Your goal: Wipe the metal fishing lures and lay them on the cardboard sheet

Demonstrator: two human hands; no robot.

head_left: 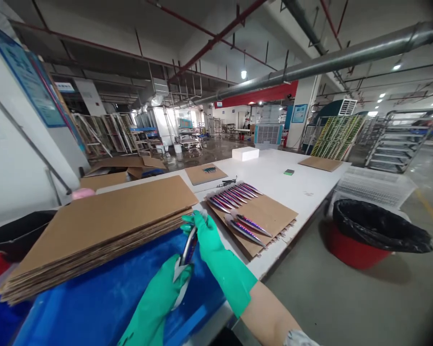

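A purple and silver fishing lure (188, 248) is held between my two green-gloved hands over a blue tray (104, 293). My left hand (169, 283) is closed around its lower end, with a white cloth (181, 293) between glove and lure. At the upper end, the fingers of my right hand (206, 235) pinch the lure. Just right of that hand is a cardboard sheet (274, 216). A row of similar pink-purple lures (233, 198) lies along its far left part, and two separate lures (247, 232) lie nearer me.
A tall stack of cardboard sheets (130, 204) stands at left, over the blue tray. On the white table (270, 168) are a white box (245, 154), a green-and-dark block (289, 172) and a board with small lures (206, 174). A red bin with a black liner (364, 250) stands at right.
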